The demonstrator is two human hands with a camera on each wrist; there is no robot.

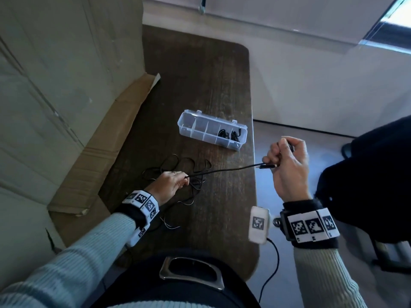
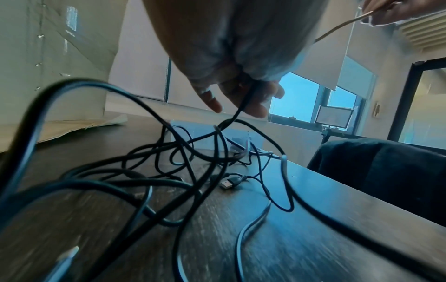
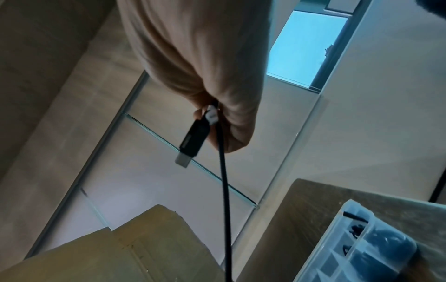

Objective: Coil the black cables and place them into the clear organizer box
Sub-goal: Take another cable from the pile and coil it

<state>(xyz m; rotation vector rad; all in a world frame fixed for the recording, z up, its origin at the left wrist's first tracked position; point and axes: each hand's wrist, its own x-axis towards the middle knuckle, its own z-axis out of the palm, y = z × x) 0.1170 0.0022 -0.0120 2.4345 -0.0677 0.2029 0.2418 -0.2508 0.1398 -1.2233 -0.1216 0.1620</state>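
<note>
A black cable (image 1: 224,170) stretches taut between my two hands above the dark wooden table (image 1: 200,85). My right hand (image 1: 287,158) grips its plug end off the table's right edge; the USB plug (image 3: 192,142) sticks out of the fist. My left hand (image 1: 172,183) pinches the same cable (image 2: 243,101) over a tangle of loose black cables (image 1: 178,174). The clear organizer box (image 1: 212,132) lies open beyond the hands, with coiled black cables (image 1: 229,134) in its two right compartments.
A flattened cardboard box (image 1: 104,147) leans along the table's left side. A loose USB plug (image 2: 228,183) lies among the tangle. A dark chair (image 2: 386,171) stands right of the table. A white tagged device (image 1: 259,223) hangs by my right wrist.
</note>
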